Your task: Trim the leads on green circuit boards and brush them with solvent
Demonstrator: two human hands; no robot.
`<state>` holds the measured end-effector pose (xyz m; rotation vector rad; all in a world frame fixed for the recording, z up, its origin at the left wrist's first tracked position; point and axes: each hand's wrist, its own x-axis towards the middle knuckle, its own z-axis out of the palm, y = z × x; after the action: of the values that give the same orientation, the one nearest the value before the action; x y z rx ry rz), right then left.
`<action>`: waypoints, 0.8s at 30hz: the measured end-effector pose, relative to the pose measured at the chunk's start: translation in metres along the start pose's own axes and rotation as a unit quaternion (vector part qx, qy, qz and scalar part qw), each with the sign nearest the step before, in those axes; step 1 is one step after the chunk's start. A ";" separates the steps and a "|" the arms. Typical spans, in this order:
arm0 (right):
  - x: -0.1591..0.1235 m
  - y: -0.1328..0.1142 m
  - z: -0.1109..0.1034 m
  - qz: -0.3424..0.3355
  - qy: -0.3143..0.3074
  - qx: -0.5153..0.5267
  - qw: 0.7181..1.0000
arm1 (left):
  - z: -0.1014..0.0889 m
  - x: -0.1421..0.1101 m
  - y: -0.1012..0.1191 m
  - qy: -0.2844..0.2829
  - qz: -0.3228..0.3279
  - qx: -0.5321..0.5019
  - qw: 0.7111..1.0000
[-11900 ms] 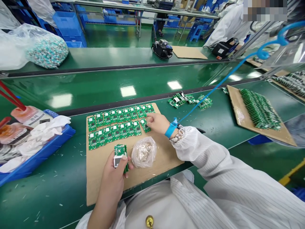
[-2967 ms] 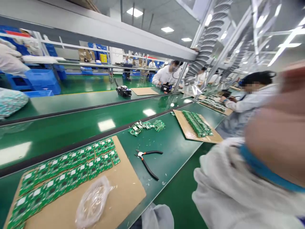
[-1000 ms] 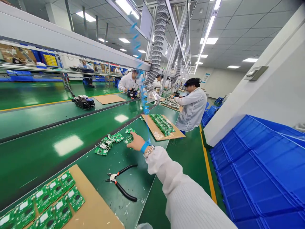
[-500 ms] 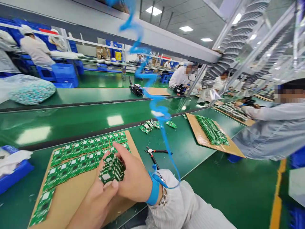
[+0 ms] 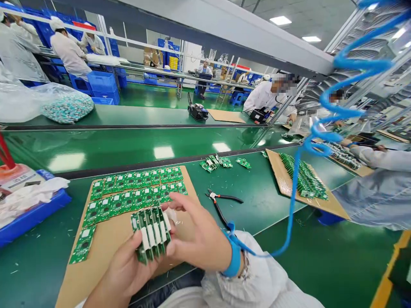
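**Left hand [image 5: 131, 263] grasps a stack of circuit boards [image 5: 152, 235]; right hand [image 5: 202, 237] spread at its right end**

The left hand is closed around the stack, its thumb pressed on the left side and its fingers passing underneath, partly hidden. The right hand is loosely curved, thumb and index finger well apart, the thumb tip at the stack's lower right; whether it actually presses there I cannot tell.

The stack is held above the cardboard sheet [image 5: 107, 252], boards on edge side by side, with pale rectangular parts showing. Handling it well would seem to mean gripping by the board edges, keeping the pressure light and even so that the boards don't slide or scrape one another, and keeping fingertips off the pale parts. The left hand should probably keep the weight while the right only steadies.

Beyond the stack, laid-out circuit boards [image 5: 128, 194] lie on the sheet in two rows, with a single board [image 5: 82, 244] below the left end. To the right, diagonal cutters [image 5: 213, 195] lie open on the bench [image 5: 257, 184]; a loose heap of boards [image 5: 212, 162] sits behind them. The blue coiled cord [image 5: 293, 201] runs to the right wrist's strap [image 5: 234, 256] and is best kept clear of the boards.
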<state>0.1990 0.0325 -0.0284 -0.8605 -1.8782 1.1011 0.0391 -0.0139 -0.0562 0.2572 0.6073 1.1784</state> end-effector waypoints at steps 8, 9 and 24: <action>0.049 0.023 -0.020 -0.074 -0.282 0.217 0.932 | 0.005 -0.003 -0.002 -0.206 -0.160 -0.027 0.965; 0.056 0.022 -0.020 -0.101 -0.336 0.215 0.912 | 0.002 -0.001 -0.004 -0.222 -0.179 -0.033 0.958; 0.037 0.036 -0.008 -0.182 -0.390 0.207 0.879 | 0.006 -0.007 -0.012 -0.102 -0.269 0.001 0.958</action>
<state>0.1942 0.0812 -0.0479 0.2413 -2.1569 1.6608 0.0504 -0.0240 -0.0556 0.1953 0.4554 0.6160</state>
